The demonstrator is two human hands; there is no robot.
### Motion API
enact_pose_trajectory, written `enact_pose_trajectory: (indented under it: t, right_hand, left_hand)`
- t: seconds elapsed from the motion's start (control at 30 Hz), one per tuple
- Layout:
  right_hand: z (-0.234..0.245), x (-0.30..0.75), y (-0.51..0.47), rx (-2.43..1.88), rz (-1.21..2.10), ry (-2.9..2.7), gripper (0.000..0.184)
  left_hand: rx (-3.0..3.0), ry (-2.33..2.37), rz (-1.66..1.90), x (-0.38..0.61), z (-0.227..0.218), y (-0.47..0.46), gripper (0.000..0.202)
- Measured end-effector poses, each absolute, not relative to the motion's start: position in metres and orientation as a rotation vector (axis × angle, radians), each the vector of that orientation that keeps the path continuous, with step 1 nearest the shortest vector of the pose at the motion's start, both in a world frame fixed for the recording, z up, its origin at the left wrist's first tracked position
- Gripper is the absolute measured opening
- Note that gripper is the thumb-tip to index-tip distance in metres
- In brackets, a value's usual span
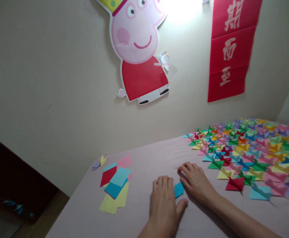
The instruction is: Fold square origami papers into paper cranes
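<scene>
A small folded piece of blue paper (179,190) lies on the pink-covered table (144,165), between my two hands. My left hand (163,195) rests palm down on the cloth, fingers stretched forward and thumb spread out below the paper. Its edge meets or covers the paper's left side. From the right, my right hand (196,181) reaches in with loosely bent, parted fingers. Its thumb side is at the paper's upper right corner; whether it presses on the paper I cannot tell.
Loose paper sheets (117,188) in blue, red, yellow and pink overlap at the left. Two small folded papers (102,161) lie behind them. Rows of colourful paper cranes (246,158) fill the right side. A wall (60,82) borders the table's far side.
</scene>
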State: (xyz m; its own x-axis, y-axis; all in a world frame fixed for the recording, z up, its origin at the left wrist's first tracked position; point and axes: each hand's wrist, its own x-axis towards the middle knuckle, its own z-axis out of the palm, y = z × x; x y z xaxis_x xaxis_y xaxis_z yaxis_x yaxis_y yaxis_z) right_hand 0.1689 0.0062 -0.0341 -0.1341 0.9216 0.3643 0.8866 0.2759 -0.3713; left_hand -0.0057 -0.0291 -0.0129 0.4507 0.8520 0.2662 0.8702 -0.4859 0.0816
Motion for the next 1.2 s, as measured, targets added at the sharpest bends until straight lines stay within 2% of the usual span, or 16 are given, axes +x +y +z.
enact_pose_trajectory:
  t: [0.13,0.23,0.57,0.77,0.97,1.2]
  right_hand:
    - [-0.035,0.170,0.007,-1.599,0.157,-2.003,0.017]
    - [-0.035,0.172,0.007,-1.555,0.210,-1.985,0.017]
    - [-0.022,0.177,0.007,-1.353,0.517,-2.005,0.020]
    - [-0.018,0.176,0.005,-1.305,0.540,-2.048,0.020]
    - [-0.016,0.174,0.003,-1.303,0.512,-2.115,0.009]
    - [-0.021,0.176,0.008,-1.254,0.511,-2.135,0.009]
  left_hand:
    - [-2.683,-1.688,-0.268,0.013,0.005,-0.018,0.030]
    - [-2.726,-1.697,-0.285,0.014,0.006,-0.016,0.022]
    - [-2.867,-1.565,-0.681,-0.003,-0.009,-0.011,0.018]
    - [-2.848,-1.487,-0.803,-0.006,-0.015,-0.006,0.013]
    - [-2.843,-1.497,-0.936,-0.007,-0.015,-0.001,0.016]
    - [-2.829,-1.624,-0.915,-0.007,-0.016,-0.002,0.015]
